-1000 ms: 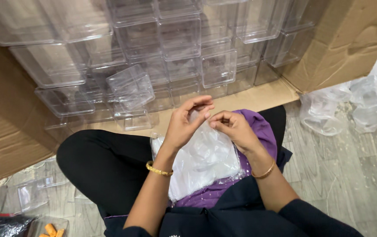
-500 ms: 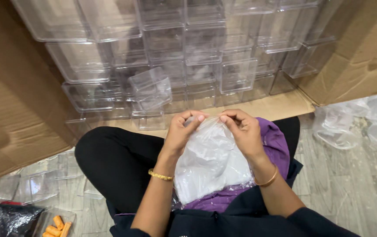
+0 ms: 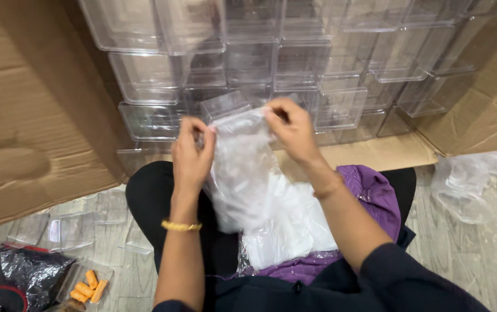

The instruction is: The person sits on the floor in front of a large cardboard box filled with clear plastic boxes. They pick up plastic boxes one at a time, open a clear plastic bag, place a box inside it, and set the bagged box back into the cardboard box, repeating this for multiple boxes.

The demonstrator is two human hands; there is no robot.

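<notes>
- The left hand pinches the upper left edge of a thin clear plastic bag, its fingers closed on the film with the thumb side facing the camera.
- The right hand grips the upper right edge of the same bag, fingers curled tight over the rim and the bag's top stretched between the two hands.
- The bag hangs down from the fingertips, in front of the person's lap, its lower part loose and crumpled.
- Below it, on the lap, lies a flat stack of white plastic bags resting on a purple cloth.
- A thin gold bangle circles the left wrist.
- Beyond the hands, rows of clear rectangular plastic boxes stand stacked inside a large brown cardboard carton.
- Low at the left, on the floor, a small clear tray holds orange pieces, beside a black shiny bag.
- Loose crumpled clear plastic sheeting lies on the floor at the right.
</notes>
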